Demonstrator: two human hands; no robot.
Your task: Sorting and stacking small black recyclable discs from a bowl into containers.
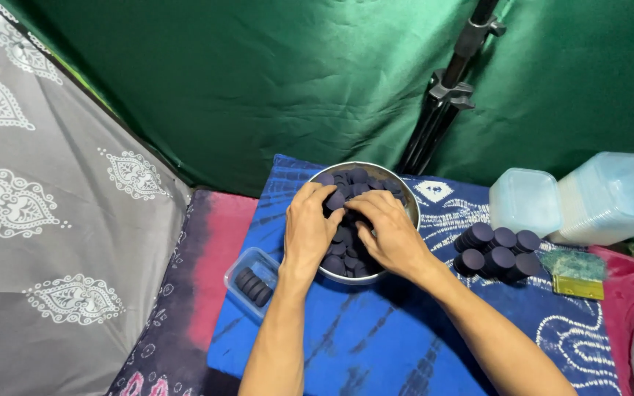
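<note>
Background: a green curtain [273,81] fills the top of the frame; a black stand [445,95] leans in front of it at the upper right.
Left side: a grey cloth with white patterns [53,220] covers the left of the frame.
Surface: a blue tie-dyed cloth [376,337] lies in the lower middle, with a pink and dark cloth [207,271] beside it on the left.
Bowl: a metal bowl [409,199] sits in the centre of the frame on the blue cloth, full of dark round discs [357,176].
Left hand [308,229]: inside the bowl on its left side, fingers bent and closed around some discs.
Right hand [389,233]: inside the bowl on its right side, fingers curled down on the discs, touching the left fingertips.
Small box: a clear plastic box [252,279] lies just left of the bowl and holds a row of discs.
Stacks: disc stacks [499,251] lie right of the bowl, apart from it.
Containers: piled clear plastic containers [588,198] stand at the right edge.
Packet: a small green and yellow packet [575,273] lies beside the stacks.
</note>
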